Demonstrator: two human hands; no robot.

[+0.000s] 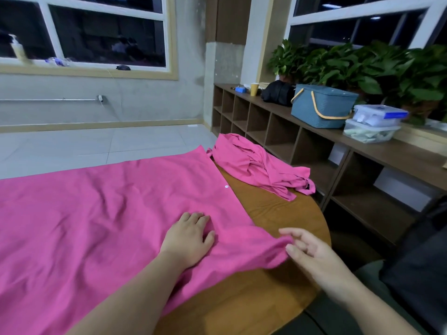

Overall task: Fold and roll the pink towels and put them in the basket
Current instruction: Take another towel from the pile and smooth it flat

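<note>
A large pink towel (101, 213) lies spread over most of the round brown table (273, 213). My left hand (188, 238) presses flat on it near its right edge, fingers straight. My right hand (307, 250) pinches the towel's near right corner between thumb and fingers, lifting it a little off the table. A second pink towel (256, 165) lies crumpled at the table's far right edge. The blue basket (321, 107) with yellow handles and a shut lid stands on the wooden shelf to the right, well beyond both hands.
The wooden cubby shelf (338, 151) runs along the right wall with clear plastic boxes (375, 124), a yellow cup (254, 89), a black bag (278, 93) and potted plants (362, 66) on top. A dark seat (416, 274) is at the near right. Tiled floor lies beyond the table.
</note>
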